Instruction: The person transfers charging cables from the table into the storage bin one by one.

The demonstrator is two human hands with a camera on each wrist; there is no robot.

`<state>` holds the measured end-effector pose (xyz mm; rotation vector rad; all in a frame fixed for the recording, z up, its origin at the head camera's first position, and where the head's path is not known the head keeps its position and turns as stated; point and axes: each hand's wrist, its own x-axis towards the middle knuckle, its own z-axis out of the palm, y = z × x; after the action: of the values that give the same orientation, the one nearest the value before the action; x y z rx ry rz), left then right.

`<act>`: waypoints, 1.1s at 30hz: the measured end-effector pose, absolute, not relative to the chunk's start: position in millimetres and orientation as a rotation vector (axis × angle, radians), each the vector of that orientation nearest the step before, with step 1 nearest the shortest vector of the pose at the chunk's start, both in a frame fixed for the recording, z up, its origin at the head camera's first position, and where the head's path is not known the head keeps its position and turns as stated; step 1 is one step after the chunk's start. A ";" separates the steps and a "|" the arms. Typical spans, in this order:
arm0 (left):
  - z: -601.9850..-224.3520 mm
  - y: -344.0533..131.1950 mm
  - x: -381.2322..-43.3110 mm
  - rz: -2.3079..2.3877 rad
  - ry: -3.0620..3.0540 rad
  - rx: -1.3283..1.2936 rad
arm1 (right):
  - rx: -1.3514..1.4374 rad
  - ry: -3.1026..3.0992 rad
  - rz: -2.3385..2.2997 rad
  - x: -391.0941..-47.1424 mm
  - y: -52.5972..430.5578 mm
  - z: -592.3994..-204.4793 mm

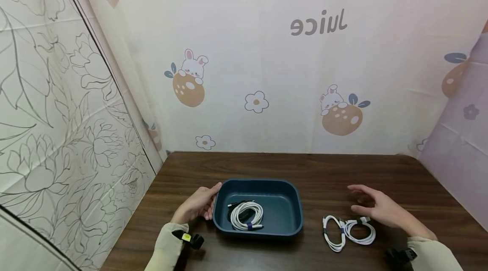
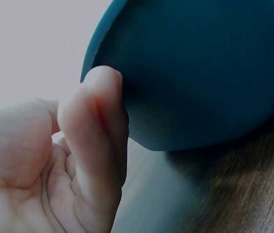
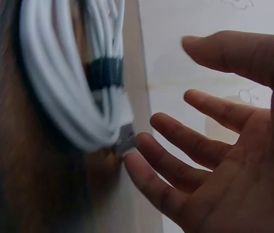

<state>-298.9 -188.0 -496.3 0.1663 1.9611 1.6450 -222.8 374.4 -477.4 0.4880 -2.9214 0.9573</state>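
I look at the brown wooden table (image 1: 427, 186), where a dark blue tray (image 1: 282, 209) stands a little to the left of the middle. The left hand (image 1: 198, 204) grips this tray at its left side: the fingers are bent against the outer wall, and the thumb lies at the far left corner of the rim. Inside, in the left half of the tray, I find a rolled white cable (image 1: 257, 211) with a dark blue tie, and a black cable (image 1: 248, 215) partly under it.

On the right side of the table lie two white coils, the left coil (image 1: 335, 248) and the right coil (image 1: 362, 242), touching one another; I cannot tell if they are one cable. The right hand (image 1: 385, 211) is just beyond them, to the far right, with its fingers spread and slightly bent, holding nothing. In the right wrist view its fingertips (image 3: 133, 162) come very near to a cable plug (image 3: 125, 137); whether they touch it, I cannot tell.
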 end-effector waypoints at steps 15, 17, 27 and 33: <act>-497.1 -188.8 -299.5 1.644 1.960 0.170 | 0.796 -2.810 1.130 -220.5 387.8 -491.3; -497.1 -188.4 -299.6 1.645 1.957 0.168 | 0.822 -2.810 1.142 -220.5 388.0 -490.7; -495.6 -187.6 -299.3 1.644 1.957 0.163 | 0.907 -2.906 1.283 -222.1 395.6 -487.0; -496.5 -187.7 -299.6 1.643 1.957 0.161 | 0.953 -2.947 1.287 -223.1 401.6 -484.8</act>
<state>-299.6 -187.7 -496.5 0.1608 1.9574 1.6434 -223.1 401.6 -484.8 0.9535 -2.9468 1.2873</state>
